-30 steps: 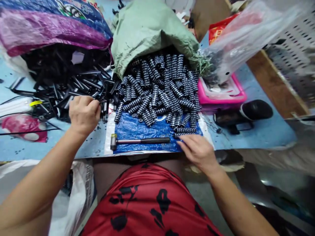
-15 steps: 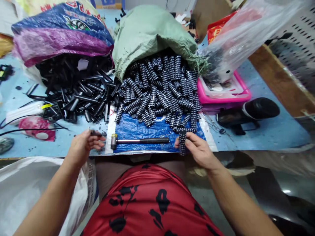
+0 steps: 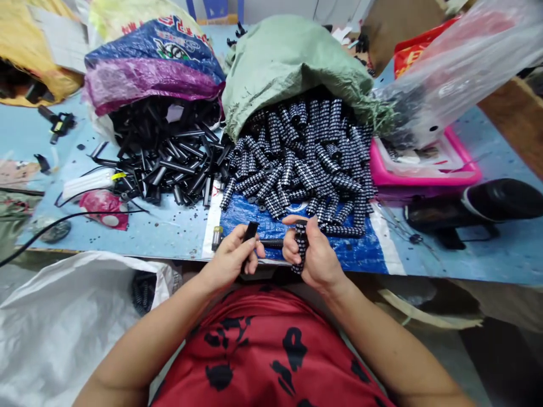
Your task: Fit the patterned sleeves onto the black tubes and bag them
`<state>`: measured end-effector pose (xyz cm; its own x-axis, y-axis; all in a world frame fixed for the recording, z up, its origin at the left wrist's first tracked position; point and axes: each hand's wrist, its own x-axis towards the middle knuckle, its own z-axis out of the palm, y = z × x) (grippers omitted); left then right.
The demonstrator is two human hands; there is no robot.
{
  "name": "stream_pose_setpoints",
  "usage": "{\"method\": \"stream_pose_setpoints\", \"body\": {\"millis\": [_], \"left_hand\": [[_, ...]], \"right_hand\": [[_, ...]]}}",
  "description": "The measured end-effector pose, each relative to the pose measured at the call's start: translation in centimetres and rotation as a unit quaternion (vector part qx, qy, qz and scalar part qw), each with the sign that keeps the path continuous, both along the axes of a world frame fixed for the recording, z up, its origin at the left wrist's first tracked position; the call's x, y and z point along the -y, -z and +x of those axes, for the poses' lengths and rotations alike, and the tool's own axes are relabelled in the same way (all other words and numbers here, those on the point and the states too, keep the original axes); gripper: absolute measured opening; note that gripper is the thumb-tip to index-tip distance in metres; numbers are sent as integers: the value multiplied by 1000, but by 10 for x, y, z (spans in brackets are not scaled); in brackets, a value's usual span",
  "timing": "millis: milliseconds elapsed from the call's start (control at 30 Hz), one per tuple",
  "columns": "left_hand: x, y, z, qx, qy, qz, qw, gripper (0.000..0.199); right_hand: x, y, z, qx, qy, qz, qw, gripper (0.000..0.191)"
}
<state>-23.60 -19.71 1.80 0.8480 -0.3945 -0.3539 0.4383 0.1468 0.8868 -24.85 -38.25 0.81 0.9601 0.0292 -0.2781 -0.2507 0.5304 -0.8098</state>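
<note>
Pale-blue, cluttered, the surface (image 3: 182,234) runs across in front of you, its near edge just beyond your lap. Over that edge, between your two hands, you have two pieces held apart. Your right hand (image 3: 318,254) has its fingers curled around a short black cylinder with a white checkered pattern (image 3: 299,249), thumb near its far end. Your left hand (image 3: 231,254) pinches a narrow, dark black plastic piece (image 3: 251,230) between thumb and fingers; much of it is hidden by them, so you cannot tell its full shape from here.

What matters in space is how these two stand to each other: the dark piece lies to the left of the patterned cylinder, a gap between them, with your right hand already on the cylinder. Both long axes run roughly away from you, close to parallel, the dark piece leaning a little rightward at its far end.

Behind your hands, partly covered, a hammer with a black grip (image 3: 271,243) lies crosswise on a blue plastic sheet with white borders (image 3: 375,240). Farther out, a heap of patterned black-and-white cylinders (image 3: 305,169) spills from a pale-green woven sack (image 3: 292,59). Left of it sits a pile of glossy black tubes (image 3: 178,164); right of it, a bright-pink plastic tray (image 3: 428,178).
</note>
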Motion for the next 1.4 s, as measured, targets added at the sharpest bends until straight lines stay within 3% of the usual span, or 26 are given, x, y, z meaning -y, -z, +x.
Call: {"method": "stream_pose_setpoints", "body": {"millis": [133,267,333,400,467,500,667,800,1033,1167,1267,1333,1400], "left_hand": [[20,4,-4,137,-47,99,984,34],[23,9,-4,197,-37,145,969,24],[16,10,-4,170,-35,135,976,25],[7,10,-5,140,-32,117,983,30],[1,10,-5,125,-24,104,986,33],[0,11,-5,120,-23,99,988,35],[5,13,-5,89,-84,79,989,54],[15,11,-8,104,-134,75,983,52],[6,2,-7,30,-112,0,993,46],[-3,0,-4,-46,-67,-25,996,49],[-6,6,-1,-120,-76,-77,987,52],[-12,12,1,-89,-101,-64,989,50],[-25,18,5,0,-130,-8,991,47]], "right_hand": [[-18,6,4,29,41,-44,998,47],[-17,19,4,142,-10,-171,975,56],[-6,24,3,264,-29,-300,916,86],[7,26,2,393,-46,-427,813,117],[14,27,2,474,-64,-494,726,118],[16,27,2,495,-69,-504,704,113],[11,21,-2,507,-36,-522,685,109],[4,20,-6,528,-20,-533,661,107],[1,19,-10,523,-18,-582,622,101],[-1,18,-9,496,-58,-582,641,101],[-4,21,-5,488,-65,-576,653,109],[-5,27,-2,477,-57,-601,639,108],[-4,36,-1,450,-56,-655,605,79]]}}
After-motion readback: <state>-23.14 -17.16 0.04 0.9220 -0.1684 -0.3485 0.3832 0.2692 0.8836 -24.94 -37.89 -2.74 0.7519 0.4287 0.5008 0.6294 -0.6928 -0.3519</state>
